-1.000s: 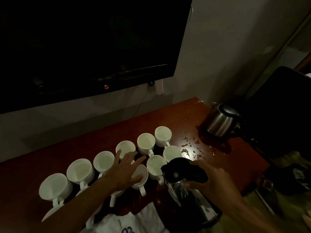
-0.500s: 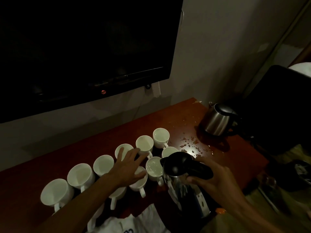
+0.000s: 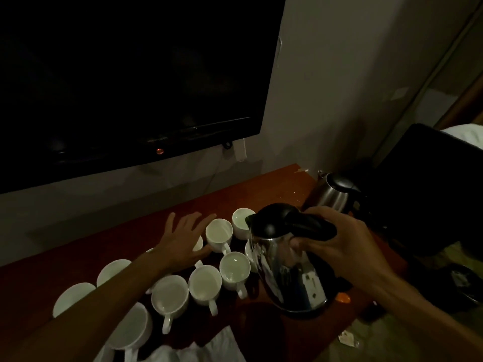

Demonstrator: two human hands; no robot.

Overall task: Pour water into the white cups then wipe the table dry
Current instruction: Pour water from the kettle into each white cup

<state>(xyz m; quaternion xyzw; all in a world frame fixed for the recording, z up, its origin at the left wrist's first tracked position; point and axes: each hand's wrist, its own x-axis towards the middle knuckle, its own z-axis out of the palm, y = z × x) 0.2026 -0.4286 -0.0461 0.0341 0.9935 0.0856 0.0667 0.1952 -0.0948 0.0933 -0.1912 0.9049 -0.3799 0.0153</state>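
The white cups (image 3: 204, 284) stand in two rows just left of the steel kettle (image 3: 283, 270), their handles toward the camera. Those nearest it look partly filled, though the dim light makes levels hard to read. The right hand (image 3: 350, 241) curls its fingers round the kettle's black handle (image 3: 311, 227), and the spout (image 3: 249, 219) sits over the closest cups. The left hand (image 3: 183, 242) hovers over the back row left of the kettle, fingers straight and spread wide, holding nothing.

Pouring seems to be the step in hand. It would go best by tipping slowly, keeping the spout low over one rim at a time, and steadying a cup without covering its mouth.

Whether the kettle's base rests on the table (image 3: 230, 197) I cannot tell. A white cloth (image 3: 209, 347) lies at the near edge, below and left of the kettle. Behind the kettle sits a second kettle (image 3: 333, 194), with a dark chair (image 3: 431, 189) to its right. A black television (image 3: 130, 74) hangs on the wall (image 3: 339, 87) above.
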